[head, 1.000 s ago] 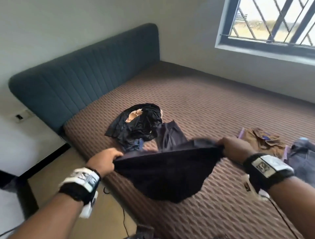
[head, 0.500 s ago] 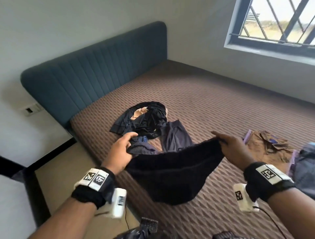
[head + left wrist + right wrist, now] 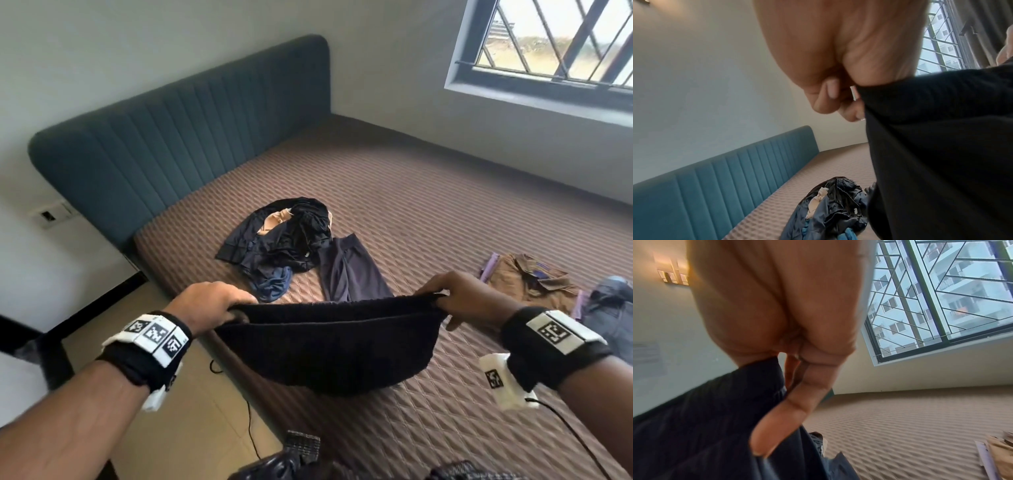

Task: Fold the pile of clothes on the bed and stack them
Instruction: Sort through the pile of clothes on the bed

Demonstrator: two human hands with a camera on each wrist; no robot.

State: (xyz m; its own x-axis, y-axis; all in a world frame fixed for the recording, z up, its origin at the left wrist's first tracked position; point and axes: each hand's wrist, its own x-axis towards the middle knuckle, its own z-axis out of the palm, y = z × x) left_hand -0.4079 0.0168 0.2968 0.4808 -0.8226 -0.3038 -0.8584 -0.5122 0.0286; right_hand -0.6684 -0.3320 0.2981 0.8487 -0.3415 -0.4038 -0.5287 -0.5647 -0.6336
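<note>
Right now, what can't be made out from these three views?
- Black garment, stretched between left hand and right hand: its type is unclear.
- Unfolded pile, left wrist view: its right side is hidden behind the garment.
- Grey clothes, head view: cut off by the right edge.
- Brown shirt, right wrist view: cut off, blurred.

Head view downward, wrist views close

Bare forearms; black wristbands (image 3: 144,356) bearing white coded tags
</note>
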